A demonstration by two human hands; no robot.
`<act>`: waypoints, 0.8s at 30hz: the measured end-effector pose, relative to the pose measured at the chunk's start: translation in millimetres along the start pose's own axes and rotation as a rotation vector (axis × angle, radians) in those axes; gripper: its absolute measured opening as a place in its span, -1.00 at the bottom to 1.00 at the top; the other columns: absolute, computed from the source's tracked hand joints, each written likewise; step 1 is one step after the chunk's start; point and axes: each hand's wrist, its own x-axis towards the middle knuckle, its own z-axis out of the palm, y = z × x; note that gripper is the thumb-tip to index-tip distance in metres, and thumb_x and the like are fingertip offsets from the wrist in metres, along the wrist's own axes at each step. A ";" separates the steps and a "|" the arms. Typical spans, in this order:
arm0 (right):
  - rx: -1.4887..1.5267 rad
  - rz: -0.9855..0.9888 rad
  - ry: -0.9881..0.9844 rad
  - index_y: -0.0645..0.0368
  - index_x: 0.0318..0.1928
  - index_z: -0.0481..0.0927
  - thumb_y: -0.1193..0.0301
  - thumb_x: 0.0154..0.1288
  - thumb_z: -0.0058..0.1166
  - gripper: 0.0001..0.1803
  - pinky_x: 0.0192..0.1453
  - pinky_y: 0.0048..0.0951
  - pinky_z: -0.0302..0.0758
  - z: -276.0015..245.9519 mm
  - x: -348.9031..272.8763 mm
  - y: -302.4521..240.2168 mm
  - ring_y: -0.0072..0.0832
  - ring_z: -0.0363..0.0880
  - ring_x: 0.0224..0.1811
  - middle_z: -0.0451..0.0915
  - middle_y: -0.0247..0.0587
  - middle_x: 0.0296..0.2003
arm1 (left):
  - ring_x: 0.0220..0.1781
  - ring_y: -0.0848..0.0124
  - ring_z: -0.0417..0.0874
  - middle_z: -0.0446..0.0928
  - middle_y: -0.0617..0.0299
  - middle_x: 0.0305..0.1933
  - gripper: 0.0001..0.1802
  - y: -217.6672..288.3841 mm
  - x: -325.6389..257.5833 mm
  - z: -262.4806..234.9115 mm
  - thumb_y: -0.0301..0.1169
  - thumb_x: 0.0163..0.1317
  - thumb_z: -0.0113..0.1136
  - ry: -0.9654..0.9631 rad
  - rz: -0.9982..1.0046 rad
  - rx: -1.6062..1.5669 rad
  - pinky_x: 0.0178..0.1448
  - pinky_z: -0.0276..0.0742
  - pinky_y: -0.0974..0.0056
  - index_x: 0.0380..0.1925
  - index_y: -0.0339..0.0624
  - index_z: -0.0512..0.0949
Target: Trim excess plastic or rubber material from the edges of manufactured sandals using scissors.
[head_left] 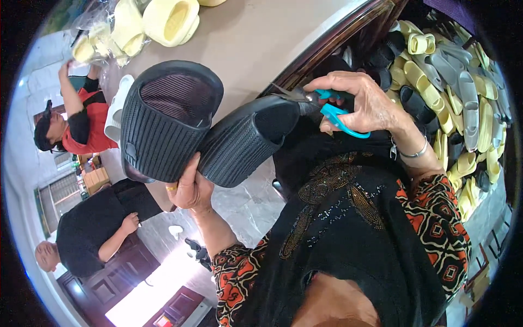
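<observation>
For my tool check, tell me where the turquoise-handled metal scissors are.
In the head view, upper right of centre, the scissors are in the right hand, blades by the end of a black ribbed slipper.

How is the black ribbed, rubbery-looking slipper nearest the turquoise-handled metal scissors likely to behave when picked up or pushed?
The black ribbed slipper is probably springy rather than floppy: its strap holds a rounded, open arch. It seems light for its size, since the left hand alone holds it alongside a matching slipper. The strap's ribs probably make it less slippery.
</observation>
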 end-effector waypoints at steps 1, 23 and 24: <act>0.005 -0.002 -0.026 0.17 0.00 0.53 0.40 -0.11 0.35 -0.44 -0.23 -0.41 0.47 -1.0 -0.4 0.5 -0.42 0.53 -0.34 0.56 -0.22 -0.37 | -0.14 0.16 0.63 0.61 0.01 -0.21 -0.55 -1.1 -2.1 -2.0 -0.82 -0.32 0.10 0.003 0.005 0.002 0.09 0.46 0.23 -0.37 -0.21 0.70; 0.070 -0.023 -0.163 0.21 0.00 0.55 0.41 -0.06 0.38 -0.47 -0.35 -0.49 0.45 -13.8 -20.4 5.3 -0.50 0.53 -0.46 0.58 -0.23 -0.43 | -0.10 0.15 0.57 0.58 0.01 -0.14 -0.68 2.0 -16.0 -13.7 -0.56 -0.23 0.35 -0.048 -0.088 -0.040 0.18 0.37 0.14 -0.33 -0.29 0.69; 0.069 -0.022 -0.163 0.21 0.00 0.55 0.41 -0.06 0.38 -0.47 -0.35 -0.49 0.45 -13.0 -21.3 6.3 -0.50 0.53 -0.46 0.58 -0.23 -0.43 | -0.10 0.15 0.57 0.58 0.01 -0.14 -0.68 3.2 -17.1 -13.0 -0.56 -0.25 0.35 -0.033 -0.116 -0.044 0.17 0.37 0.14 -0.34 -0.29 0.69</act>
